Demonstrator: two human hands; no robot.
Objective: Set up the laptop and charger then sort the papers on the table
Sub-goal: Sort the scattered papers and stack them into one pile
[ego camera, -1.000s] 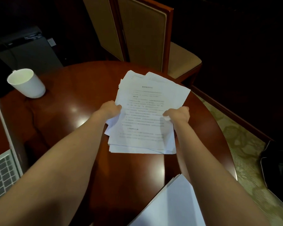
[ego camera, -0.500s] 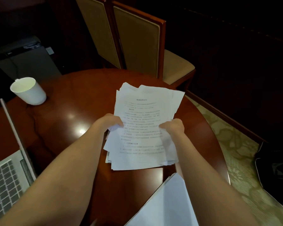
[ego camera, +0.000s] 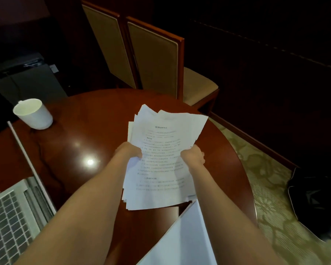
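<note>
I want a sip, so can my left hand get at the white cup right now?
Likely not yet: the left hand grips the paper stack. Freed, nothing tall stands between it and the cup.

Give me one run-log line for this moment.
phase: sorting | left hand: grips paper stack | right hand: grips paper stack | laptop: open on table | mug: upright

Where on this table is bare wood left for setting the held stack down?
Widest bare patch: table centre, bordered by mug, laptop and the paper stack that left hand and right hand hold. A narrower strip runs along the far rim before the chair. Crowded: the near right edge, under the loose white sheets.
</note>
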